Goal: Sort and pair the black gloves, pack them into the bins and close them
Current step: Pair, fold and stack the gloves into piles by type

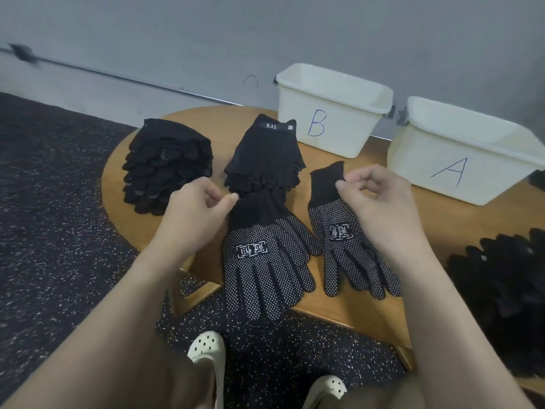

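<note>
Two black gloves with white grip dots lie palm-up on the round wooden table (pixel 436 228), fingers toward me. My left hand (pixel 197 211) pinches the cuff corner of the larger dotted glove (pixel 265 270), whose cuff overlaps a stack of plain black gloves labelled 5.11 (pixel 265 154). With thumb and forefinger, my right hand (pixel 377 196) pinches the cuff edge of the smaller dotted glove (pixel 345 246). White bin B (pixel 333 140) and white bin A (pixel 418 172) stand open at the back right, no lids in sight.
A heap of dotted black gloves (pixel 168 166) sits at the table's left edge. Another dark pile of gloves (pixel 507 284) lies at the far right. The wall runs just behind the bins. My feet in white clogs (pixel 206 352) stand on speckled dark flooring below.
</note>
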A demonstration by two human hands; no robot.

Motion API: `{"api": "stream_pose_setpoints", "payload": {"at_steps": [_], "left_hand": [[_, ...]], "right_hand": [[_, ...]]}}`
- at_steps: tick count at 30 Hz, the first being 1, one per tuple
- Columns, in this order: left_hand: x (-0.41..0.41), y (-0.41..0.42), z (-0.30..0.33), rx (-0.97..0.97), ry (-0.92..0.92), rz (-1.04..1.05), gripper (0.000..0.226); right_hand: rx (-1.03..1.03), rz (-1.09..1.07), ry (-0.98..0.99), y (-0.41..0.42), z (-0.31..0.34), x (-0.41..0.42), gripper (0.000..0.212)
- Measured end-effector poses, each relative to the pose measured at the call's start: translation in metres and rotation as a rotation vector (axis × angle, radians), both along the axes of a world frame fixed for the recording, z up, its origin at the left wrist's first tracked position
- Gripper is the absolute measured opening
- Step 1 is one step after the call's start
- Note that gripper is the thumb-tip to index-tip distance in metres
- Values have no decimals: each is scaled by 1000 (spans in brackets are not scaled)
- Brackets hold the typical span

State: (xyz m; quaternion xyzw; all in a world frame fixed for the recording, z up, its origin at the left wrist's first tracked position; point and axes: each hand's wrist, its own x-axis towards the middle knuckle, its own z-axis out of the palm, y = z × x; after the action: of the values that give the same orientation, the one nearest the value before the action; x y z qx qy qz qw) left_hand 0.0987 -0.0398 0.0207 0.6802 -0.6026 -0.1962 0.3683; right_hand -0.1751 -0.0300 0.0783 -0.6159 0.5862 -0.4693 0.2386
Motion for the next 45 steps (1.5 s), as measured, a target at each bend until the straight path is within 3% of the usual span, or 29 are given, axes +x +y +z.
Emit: {"api": "stream_pose_setpoints", "payload": {"at_steps": [2, 5, 7, 9, 12, 15, 19, 23, 27, 29, 32, 38, 45], "left_hand": [[-9, 6, 8, 5, 252, -152, 36], [-24, 12, 21, 248, 709, -381, 63], [-24, 14, 23, 335, 801, -400, 67], [-16, 13, 18, 324, 681, -388, 52], [-4, 12, 9, 283, 567, -326, 35], [2, 10, 7, 281, 611, -359, 34], [7, 8, 5, 298, 567, -410, 20], [6, 5, 3, 271, 478, -365, 9], [9, 3, -3, 265, 279, -246, 4], [11, 3, -5, 267, 217, -210, 15], [10, 3, -7, 260, 161, -174, 27], [8, -1, -9, 250, 97, -145, 20], [16, 2, -4, 78, -54, -347, 16]], "right_hand": [[-8, 41, 34, 4, -2, 21, 10], [42, 150, 48, 8, -9, 51, 12], [185, 318, -25, 10, -14, 67, 11], [297, 439, -95, 8, -17, 74, 11], [274, 374, -181, -4, -24, 67, 9], [242, 244, -6, -17, -35, 57, 11], [337, 306, 178, -27, -51, 63, 26], [311, 282, 253, -33, -61, 69, 17], [326, 275, 257, -38, -66, 72, 14], [342, 270, 276, -39, -68, 72, 16], [337, 252, 291, -39, -70, 73, 20], [256, 222, 266, -38, -75, 77, 17], [59, 252, 246, -32, -75, 77, 10]]}}
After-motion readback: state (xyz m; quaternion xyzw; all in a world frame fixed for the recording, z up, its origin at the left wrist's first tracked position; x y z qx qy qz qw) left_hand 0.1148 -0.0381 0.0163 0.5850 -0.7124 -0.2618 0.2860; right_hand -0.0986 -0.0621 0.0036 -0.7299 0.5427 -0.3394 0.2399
